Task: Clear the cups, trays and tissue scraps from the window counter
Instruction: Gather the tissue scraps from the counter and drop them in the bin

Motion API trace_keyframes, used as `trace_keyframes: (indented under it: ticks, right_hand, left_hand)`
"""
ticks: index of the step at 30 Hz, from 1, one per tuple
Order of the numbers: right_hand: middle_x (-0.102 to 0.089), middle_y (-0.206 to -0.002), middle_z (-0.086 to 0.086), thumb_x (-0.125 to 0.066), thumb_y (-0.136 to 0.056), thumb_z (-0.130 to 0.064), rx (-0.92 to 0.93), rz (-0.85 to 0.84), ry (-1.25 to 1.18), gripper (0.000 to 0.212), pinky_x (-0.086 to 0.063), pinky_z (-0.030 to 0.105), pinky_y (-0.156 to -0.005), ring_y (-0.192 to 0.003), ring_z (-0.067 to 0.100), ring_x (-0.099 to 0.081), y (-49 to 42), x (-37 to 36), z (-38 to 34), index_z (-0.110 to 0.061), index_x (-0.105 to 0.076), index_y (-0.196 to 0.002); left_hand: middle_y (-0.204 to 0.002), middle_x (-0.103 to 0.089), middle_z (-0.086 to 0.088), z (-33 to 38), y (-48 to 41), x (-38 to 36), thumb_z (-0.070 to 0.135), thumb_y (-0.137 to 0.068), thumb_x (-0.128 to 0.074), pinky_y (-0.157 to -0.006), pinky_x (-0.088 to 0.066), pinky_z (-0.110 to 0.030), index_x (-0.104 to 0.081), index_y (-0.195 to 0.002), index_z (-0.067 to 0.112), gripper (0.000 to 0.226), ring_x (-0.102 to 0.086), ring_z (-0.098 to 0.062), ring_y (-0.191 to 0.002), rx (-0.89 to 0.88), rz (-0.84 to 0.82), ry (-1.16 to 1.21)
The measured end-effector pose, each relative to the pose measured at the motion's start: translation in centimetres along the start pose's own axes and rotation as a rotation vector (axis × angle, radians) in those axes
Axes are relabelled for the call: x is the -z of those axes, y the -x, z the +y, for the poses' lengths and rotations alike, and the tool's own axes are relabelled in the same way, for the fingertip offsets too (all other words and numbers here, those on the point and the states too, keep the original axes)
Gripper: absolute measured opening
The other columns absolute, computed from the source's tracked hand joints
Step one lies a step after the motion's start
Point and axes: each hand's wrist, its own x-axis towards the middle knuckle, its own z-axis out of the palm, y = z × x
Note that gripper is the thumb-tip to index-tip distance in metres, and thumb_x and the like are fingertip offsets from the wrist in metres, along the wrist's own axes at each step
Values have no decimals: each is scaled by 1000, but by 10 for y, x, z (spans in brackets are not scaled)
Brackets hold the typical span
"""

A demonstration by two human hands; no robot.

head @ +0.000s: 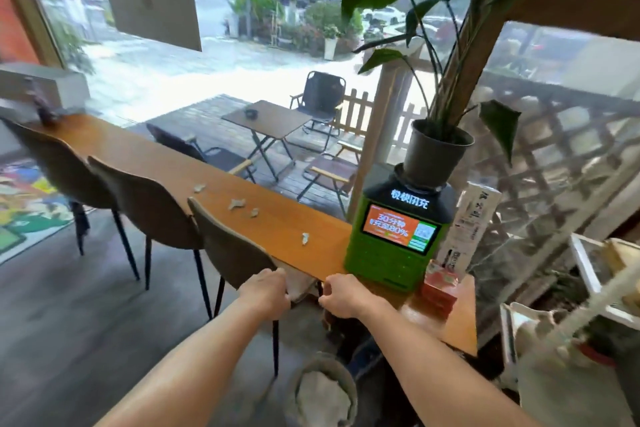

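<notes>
Several small tissue scraps lie on the long wooden window counter (pixel 173 163): one (pixel 199 188) farthest, one (pixel 237 203) and one (pixel 254 213) mid-way, one (pixel 305 238) nearest. My left hand (pixel 268 289) grips a pale cloth or tissue wad (pixel 298 284) at the counter's front edge. My right hand (pixel 341 295) is curled at that same edge, just right of the wad; what it holds is hidden. No cups or trays show.
A green charging kiosk (pixel 398 236) with a potted plant (pixel 434 156) on top stands on the counter's right. An orange box (pixel 440 288) sits beside it. Three chairs (pixel 228 250) line the counter. A bin (pixel 323 392) with white paper sits on the floor below.
</notes>
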Motion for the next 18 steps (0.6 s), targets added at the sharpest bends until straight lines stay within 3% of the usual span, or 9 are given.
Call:
trace_keyframes:
  ticks: [6,10,14,18]
  right_hand:
    - [-64,-95,-1,-60,-86,-38,4,-70,-25,13,-55,36,-75,-85,18,-62,-41,-12,-30,-26,-62,-91]
    - [-63,-89,-3,-60,-85,-34,0,-104,-35,7,-56,34,-74,-82,18,-63,-76,-10,-40,-29,-59,-81]
    - [-66,-106,7,-59,-87,-31,-24,-93,1,15,-51,34,-78,-95,27,-63,-126,9,-42,-19,-63,-95]
    - [-68,-110,13,-55,-88,-26,-76,-101,-28,17,-50,34,-80,-100,31,-64,-176,27,-37,-13,-65,-94]
  left_hand:
    - [-112,-57,-8,-29,-19,1,28,-90,-53,-84,-48,-39,-46,-96,19,13,-58,-30,-104,8,-28,13]
    - [-114,-58,-8,-41,-56,4,27,-88,-53,-87,-50,-40,-52,-102,18,16,-59,-29,-105,3,-45,12]
    - [-118,-57,-9,-46,-120,21,25,-90,-47,-84,-48,-40,-54,-110,17,22,-56,-30,-111,-39,-43,-13]
    - [-119,-56,-11,-48,-178,42,27,-91,-46,-88,-47,-42,-54,-112,14,26,-55,-33,-111,-78,-78,-63]
